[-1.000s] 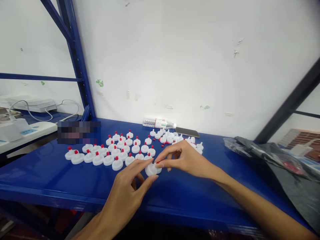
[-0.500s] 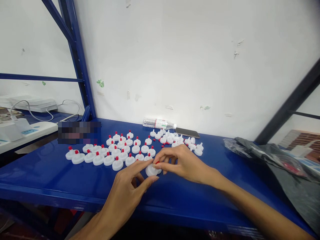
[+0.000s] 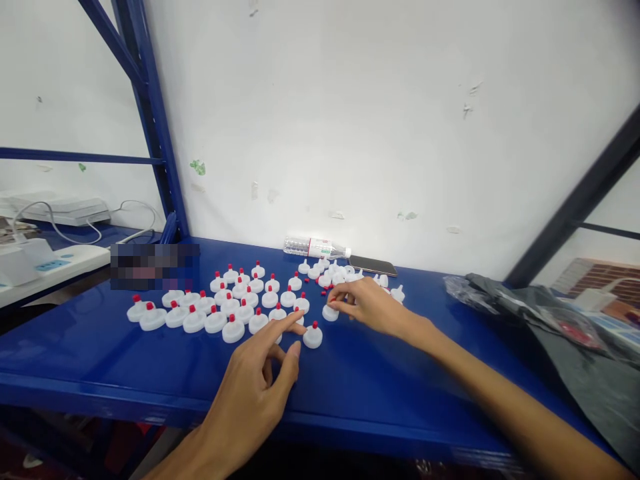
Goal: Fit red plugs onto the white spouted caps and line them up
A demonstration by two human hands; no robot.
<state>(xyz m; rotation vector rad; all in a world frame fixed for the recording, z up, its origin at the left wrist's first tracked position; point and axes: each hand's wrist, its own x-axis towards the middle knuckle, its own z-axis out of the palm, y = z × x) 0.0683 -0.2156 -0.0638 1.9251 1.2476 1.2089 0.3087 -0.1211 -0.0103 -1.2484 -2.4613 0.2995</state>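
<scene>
My right hand (image 3: 363, 303) pinches the red tip of a white nozzle cap (image 3: 330, 313), which appears upright on the blue table; the fingers partly hide the tip. My left hand (image 3: 263, 370) is open, index finger stretched out and thumb apart. Close to its index fingertip stands another red-tipped nozzle cap (image 3: 313, 337). Several more red-tipped nozzle caps (image 3: 233, 330) stand in a spread to the left, a few partly behind my left fingers. Beyond my right hand lie a pile of white nozzle caps (image 3: 334, 273) without red tips and several loose small red caps (image 3: 307, 281).
A clear plastic bottle (image 3: 317, 248) and a dark phone (image 3: 373, 266) lie at the back against the wall. Grey plastic bags (image 3: 545, 327) cover the right end of the blue table (image 3: 400, 400). A white power strip (image 3: 65, 262) is at the left.
My right hand has moved away to the right and back, onto another nozzle cap. My left hand has drawn slightly left, leaving a red-tipped nozzle cap standing between the hands.
</scene>
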